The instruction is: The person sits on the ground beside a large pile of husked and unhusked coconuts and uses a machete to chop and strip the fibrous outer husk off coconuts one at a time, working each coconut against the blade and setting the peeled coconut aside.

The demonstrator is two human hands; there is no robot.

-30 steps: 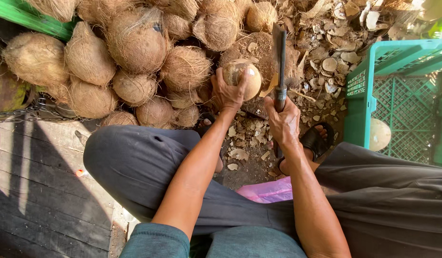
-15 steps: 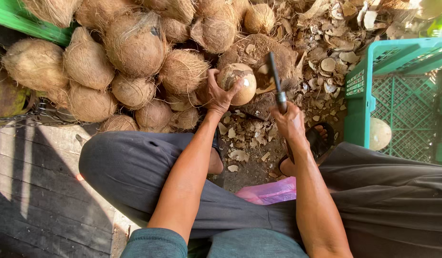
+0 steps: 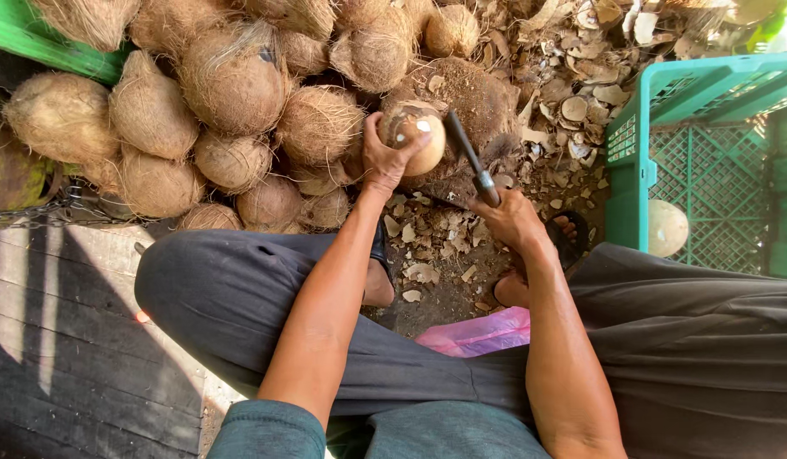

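Observation:
My left hand (image 3: 385, 157) grips a partly peeled coconut (image 3: 416, 140), pale where the shell is bare, and holds it against a brown wooden block (image 3: 470, 102). My right hand (image 3: 511, 217) is closed round the handle of a dark knife (image 3: 470, 157). The blade slants up and left and touches the right side of the coconut. Both forearms reach out over my knees in dark trousers.
A heap of husked, hairy coconuts (image 3: 232, 85) lies at the left and top. Shell chips (image 3: 432, 242) and husk scraps (image 3: 580, 68) cover the ground. A green plastic crate (image 3: 631, 161) at the right holds a peeled pale coconut (image 3: 667, 228). A pink plastic bag (image 3: 478, 333) lies between my legs.
The knife came down from upright to a slant against the coconut's right side. My left hand has turned the coconut a little and shifted slightly left.

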